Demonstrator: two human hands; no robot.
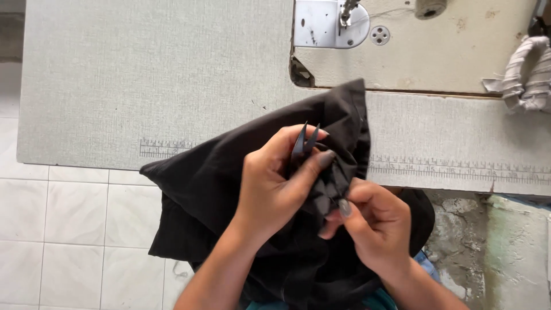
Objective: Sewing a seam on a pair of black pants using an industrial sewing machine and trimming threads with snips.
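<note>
A black piece of fabric (201,189) hangs from the front edge of the sewing table down over my lap. My left hand (270,189) grips small thread snips (304,139), whose two dark blades point up and stand slightly apart above the cloth. My right hand (373,221) pinches a bunched fold of the same black fabric just right of the snips, thumb on top. Both hands are close together, nearly touching, over the middle of the cloth.
The grey sewing table (143,86) has printed ruler strips (453,169) along its front edge. The machine's metal needle plate and presser foot (333,23) sit at the top. A wrapped cloth bundle (528,74) lies at the far right. White floor tiles (74,229) show below left.
</note>
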